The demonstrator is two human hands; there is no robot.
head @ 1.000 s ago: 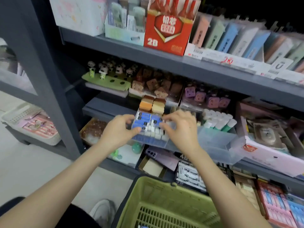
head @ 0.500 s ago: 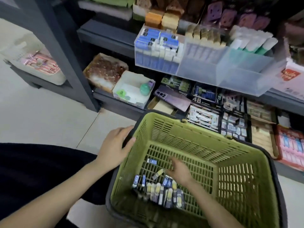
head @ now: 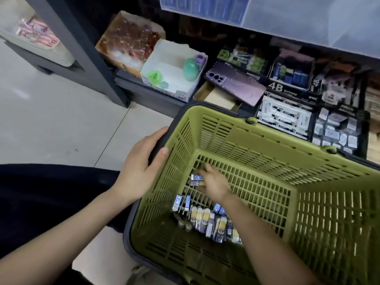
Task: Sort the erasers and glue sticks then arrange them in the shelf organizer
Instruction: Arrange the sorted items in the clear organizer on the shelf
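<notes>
The right hand had left the pile for the basket's far-left floor, its grip closing on two erasers. The left hand kept its grip on the left rim. Another load for the shelf seemed likely.

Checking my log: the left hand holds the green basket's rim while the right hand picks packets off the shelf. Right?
Not quite. The head view shows the right hand inside the basket, gripping small packets there, not at the shelf. The left hand does hold the rim.
</notes>
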